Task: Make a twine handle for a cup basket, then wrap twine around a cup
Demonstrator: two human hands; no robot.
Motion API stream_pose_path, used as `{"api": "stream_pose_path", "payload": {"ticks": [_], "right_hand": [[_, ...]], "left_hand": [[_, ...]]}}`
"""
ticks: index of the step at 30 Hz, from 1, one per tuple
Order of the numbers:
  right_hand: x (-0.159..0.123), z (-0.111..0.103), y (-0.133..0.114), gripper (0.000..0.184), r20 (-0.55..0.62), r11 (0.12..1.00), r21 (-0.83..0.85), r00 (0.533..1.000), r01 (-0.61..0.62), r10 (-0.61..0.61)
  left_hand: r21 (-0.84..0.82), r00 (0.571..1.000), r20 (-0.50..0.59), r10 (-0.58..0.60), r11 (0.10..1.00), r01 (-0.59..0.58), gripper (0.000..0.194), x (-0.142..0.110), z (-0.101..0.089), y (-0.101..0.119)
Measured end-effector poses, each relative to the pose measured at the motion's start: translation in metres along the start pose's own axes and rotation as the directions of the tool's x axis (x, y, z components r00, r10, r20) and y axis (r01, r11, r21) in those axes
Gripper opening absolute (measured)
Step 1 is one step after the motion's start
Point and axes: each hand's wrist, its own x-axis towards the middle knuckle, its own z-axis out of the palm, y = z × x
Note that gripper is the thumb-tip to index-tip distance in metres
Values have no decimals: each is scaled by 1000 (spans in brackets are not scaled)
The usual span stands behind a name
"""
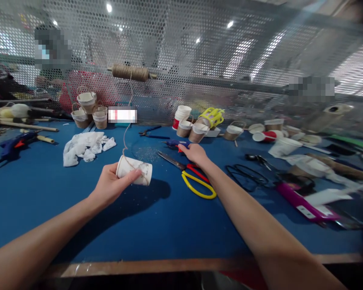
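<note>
My left hand (110, 186) is closed around a white paper cup (135, 169) held on its side above the blue table (78, 217). Brown twine (125, 137) is wrapped on the cup and runs up to a twine spool (130, 73) on the mesh screen. My right hand (194, 154) reaches forward, its fingers curled at a blue glue gun (174, 143) with a red trigger. It lies just beyond the yellow-handled scissors (193, 177). How firmly it grips the gun is hidden.
A white rag (86, 146) lies at the left, with twine-wrapped cups (87, 108) behind it. More cups (191, 127) stand at the back centre. Black scissors (245, 175), a purple tool (302, 203) and another glue gun (13, 146) lie around. A person sits behind the perforated screen (199, 60).
</note>
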Motion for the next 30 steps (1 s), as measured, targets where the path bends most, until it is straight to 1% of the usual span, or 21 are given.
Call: {"api": "stream_pose_path", "payload": {"ticks": [3, 5, 6, 7, 9, 10, 11, 12, 13, 14, 15, 16, 18, 19, 20, 21, 23, 25, 28, 30], "right_hand": [[-7, -2, -8, 44, -31, 1000, -23, 999, 8, -9], [-19, -8, -17, 41, -70, 999, -17, 996, 51, -52], [-27, -12, -24, 39, -81, 995, -2, 991, 104, -104], [-37, -16, -31, 39, -63, 983, 26, 982, 181, -179], [-59, -24, -47, 45, 23, 938, 111, 942, 329, -334], [-71, -26, -55, 49, 94, 894, 186, 898, 408, -430], [-82, -28, -63, 53, 183, 787, 350, 787, 508, -589], [-93, -29, -70, 56, 245, 670, 488, 649, 559, -720], [-102, -29, -76, 54, 261, 580, 563, 540, 588, -800], [-110, -28, -81, 49, 238, 522, 594, 486, 612, -841], [-117, -27, -85, 43, 191, 490, 611, 486, 621, -853], [-123, -25, -87, 39, 141, 478, 625, 513, 617, -847], [-131, -22, -91, 34, 27, 478, 654, 613, 586, -789], [-134, -20, -91, 29, -21, 481, 667, 660, 569, -751], [-136, -20, -91, 21, -64, 484, 675, 698, 557, -713], [-137, -19, -91, 14, -93, 487, 680, 724, 548, -684], [-138, -19, -90, 7, -96, 480, 711, 748, 514, -657], [-136, -20, -87, 8, -65, 448, 774, 760, 447, -647], [-130, -21, -78, 19, 8, 403, 863, 790, 304, -614], [-127, -21, -72, 31, 79, 427, 874, 798, 233, -597]], "left_hand": [[0, 1000, 11, -7, 1000, 7, 17, 1, 0, 1], [9, 1000, 15, -4, 1000, 3, 17, 1, 0, 2], [19, 1000, 18, -3, 1000, 2, 18, 0, 0, 2], [35, 1000, 26, -4, 999, 3, 17, 0, 0, 3], [81, 998, 67, -2, 997, -4, 17, -3, 2, 5], [112, 995, 101, 7, 994, -18, 16, -4, 2, 5], [148, 990, 138, 23, 988, -43, 14, -5, 3, 5], [189, 983, 177, 40, 979, -74, 14, -6, 4, 5], [232, 975, 214, 57, 967, -108, 14, -7, 4, 4], [273, 967, 244, 71, 952, -139, 16, -7, 4, 4], [311, 961, 265, 79, 936, -163, 18, -7, 4, 3], [342, 958, 275, 80, 923, -175, 19, -7, 3, 2], [373, 960, 275, 58, 913, -162, 21, -6, 2, 1], [377, 963, 268, 38, 915, -141, 22, -5, 2, 1], [377, 964, 264, 10, 919, -113, 22, -5, 2, 2], [370, 965, 263, -18, 925, -84, 21, -5, 2, 2], [346, 965, 258, -54, 938, -40, 20, -5, 2, 4], [302, 968, 246, -57, 953, -21, 18, -5, 3, 7], [225, 973, 227, -46, 974, -7, 15, -6, 5, 10], [205, 972, 230, -51, 979, 3, 16, -5, 5, 11]]}}
